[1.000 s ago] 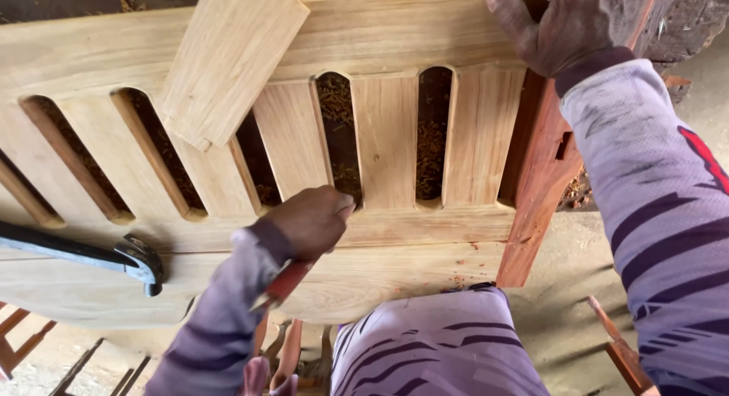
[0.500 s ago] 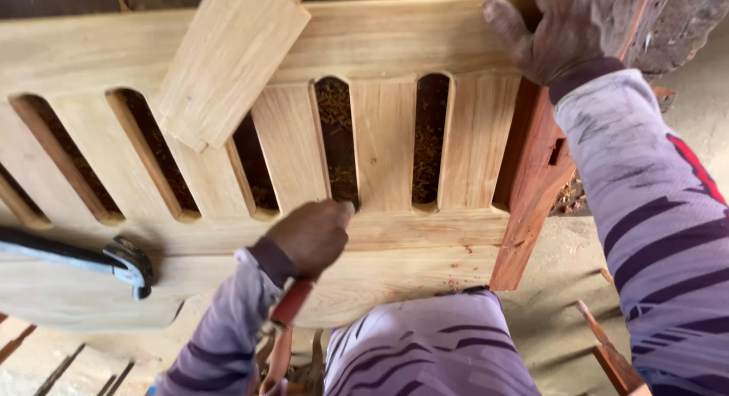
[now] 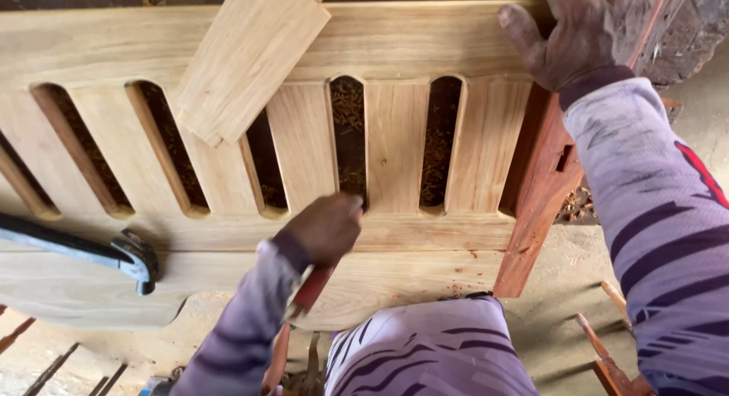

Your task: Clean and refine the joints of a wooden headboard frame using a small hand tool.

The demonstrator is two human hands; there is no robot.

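Even, soft daylight, bright on the pale wooden panel (image 3: pixel 425 39); no glare. Slots fall into deep shadow. Sharp mid-frame, slight blur on the left hand (image 3: pixel 323 229). Wide-angle stretch bends the panel's edges at the corners.

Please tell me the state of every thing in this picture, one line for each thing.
Slatted panel: lying flat, slots open, shavings visible through them.
Loose board: lying slanted across the panel.
Red post: joined to the panel's right end.
Clamp: resting on the panel's lower left edge.
Left hand: closed on a red-handled tool, at a slot's bottom.
Right hand: pressing on the panel's top right corner.
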